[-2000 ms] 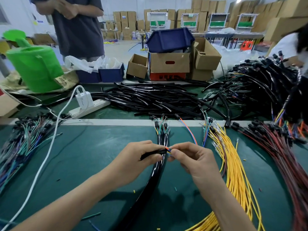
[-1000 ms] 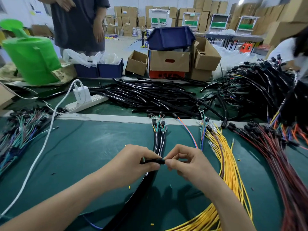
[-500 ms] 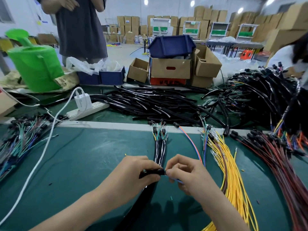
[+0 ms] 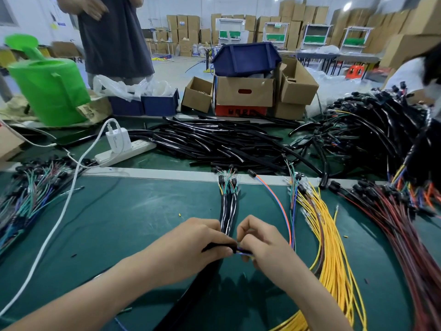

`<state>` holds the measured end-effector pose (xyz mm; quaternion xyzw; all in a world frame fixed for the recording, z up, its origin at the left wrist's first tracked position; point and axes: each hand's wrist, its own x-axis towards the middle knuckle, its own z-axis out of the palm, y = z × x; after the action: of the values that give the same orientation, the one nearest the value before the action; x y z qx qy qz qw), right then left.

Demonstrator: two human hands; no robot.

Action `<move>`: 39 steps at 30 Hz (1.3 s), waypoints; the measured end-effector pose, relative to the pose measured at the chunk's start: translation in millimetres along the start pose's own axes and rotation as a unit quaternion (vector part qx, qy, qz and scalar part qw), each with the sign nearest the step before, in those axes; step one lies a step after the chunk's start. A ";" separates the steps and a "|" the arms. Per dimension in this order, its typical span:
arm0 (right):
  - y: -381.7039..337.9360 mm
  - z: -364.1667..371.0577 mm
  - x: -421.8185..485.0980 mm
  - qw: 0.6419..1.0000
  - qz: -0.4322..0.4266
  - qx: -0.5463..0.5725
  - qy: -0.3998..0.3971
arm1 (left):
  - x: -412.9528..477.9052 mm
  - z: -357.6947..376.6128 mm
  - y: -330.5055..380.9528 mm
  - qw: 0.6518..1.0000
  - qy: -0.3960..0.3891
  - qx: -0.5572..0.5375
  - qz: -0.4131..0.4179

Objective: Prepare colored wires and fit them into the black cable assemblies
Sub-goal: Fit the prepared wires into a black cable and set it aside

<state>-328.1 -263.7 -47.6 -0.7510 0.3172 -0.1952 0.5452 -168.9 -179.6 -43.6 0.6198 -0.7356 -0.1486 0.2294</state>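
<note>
My left hand (image 4: 191, 244) pinches the end of a black cable sleeve (image 4: 218, 246) low in the middle of the green mat. Facing it, my right hand (image 4: 263, 244) pinches a few thin colored wires (image 4: 243, 252), blue and orange, right at the sleeve's mouth. Under my hands a bundle of finished black assemblies (image 4: 228, 209) runs away from me, colored wire ends fanned at its far tip. One loose orange-and-blue wire pair (image 4: 276, 199) curves beside my right hand.
Yellow wires (image 4: 327, 235) and red wires (image 4: 405, 230) lie to the right, mixed colored wires (image 4: 26, 199) to the left. A heap of black sleeves (image 4: 214, 142) fills the far table, near a white power strip (image 4: 124, 151), green watering can (image 4: 47, 91) and cardboard boxes (image 4: 243, 91). A person stands behind.
My hands stay together at the sleeve end, and a short stretch of colored wire now shows between them. The view has tilted slightly. The standing person's arms have shifted.
</note>
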 end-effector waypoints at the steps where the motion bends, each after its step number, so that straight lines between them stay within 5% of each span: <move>1: 0.4 0.1 -0.3 1.000 0.002 0.007 0.006 | 0.1 0.3 -0.2 1.000 0.001 0.000 -0.001; 11: 4.1 2.7 -2.3 0.993 -0.068 -0.080 0.056 | 4.2 -7.9 1.8 1.000 -0.007 0.015 0.024; 27: 4.0 -9.4 -2.6 0.996 -0.079 0.040 0.008 | 4.7 -15.5 -4.7 0.993 -0.042 -0.104 -0.040; 33: 4.1 -4.3 -2.2 0.997 -0.073 0.030 0.020 | 12.3 -9.0 0.0 0.996 -0.057 -0.036 -0.049; 39: 8.6 22.9 -1.3 0.985 -0.101 -0.057 0.131 | 18.4 20.0 14.2 0.993 -0.078 0.087 -0.010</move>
<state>-316.7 -248.7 -63.2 -0.7771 0.3185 -0.3276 0.4329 -193.6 -196.3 -50.7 0.6316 -0.7549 -0.1343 0.1148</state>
